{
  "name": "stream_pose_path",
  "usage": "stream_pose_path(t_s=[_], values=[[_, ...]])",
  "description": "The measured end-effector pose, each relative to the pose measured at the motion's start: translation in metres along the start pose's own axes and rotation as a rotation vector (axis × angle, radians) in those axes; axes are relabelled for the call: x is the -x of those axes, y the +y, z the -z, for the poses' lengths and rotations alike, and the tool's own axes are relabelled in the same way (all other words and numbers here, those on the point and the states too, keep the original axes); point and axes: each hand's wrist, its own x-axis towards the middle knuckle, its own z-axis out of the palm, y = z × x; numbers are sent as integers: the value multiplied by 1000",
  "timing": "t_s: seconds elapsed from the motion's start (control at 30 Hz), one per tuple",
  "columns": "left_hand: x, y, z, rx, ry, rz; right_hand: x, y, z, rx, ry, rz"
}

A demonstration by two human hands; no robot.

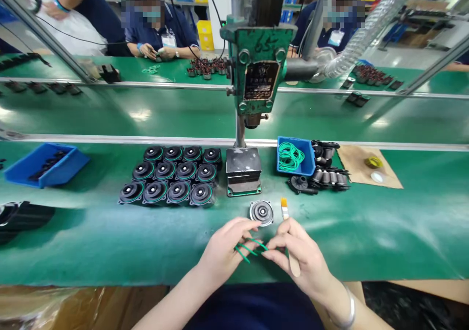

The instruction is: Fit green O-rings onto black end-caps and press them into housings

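Observation:
My left hand (223, 252) and my right hand (300, 257) meet over the near edge of the green bench, both pinching thin green rubber rings (251, 248) stretched between their fingertips. A small brush (287, 237) with a wooden handle and orange bristles is also held in my right hand, pointing away from me. Just beyond the fingers a single round black and silver part (261, 212) lies flat on the bench.
Several finished black round parts (172, 178) sit in rows to the left. A green press (256, 71) rises over its metal block (243, 170). A blue bin of green rings (295, 155), black parts (328, 171), brown paper (368, 166) and another blue bin (46, 163) surround them. Other people work across the conveyor.

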Motion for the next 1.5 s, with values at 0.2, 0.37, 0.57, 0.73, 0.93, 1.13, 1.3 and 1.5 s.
stream_pose_path(t_s=[0.2,0.37,0.57,0.73,0.93,1.13,1.3,1.5], values=[[-18,-9,21,-54,74,63,-10,11,16,217,292,-9],[-60,-16,25,-189,-415,-61,-9,28,10,311,273,13],[-38,-4,5,-580,-258,11,5,36,-2,313,270,6],[2,11,3,-820,-122,79,2,37,-12,239,188,47],[-8,-8,14,-491,-134,7,-8,38,-11,237,161,99],[-13,-16,-12,-468,91,-51,-11,36,0,273,155,118],[-9,-9,-8,-482,182,-101,-9,43,3,243,0,138],[-33,-24,18,-277,3,-279,-21,56,12,156,-162,91]])
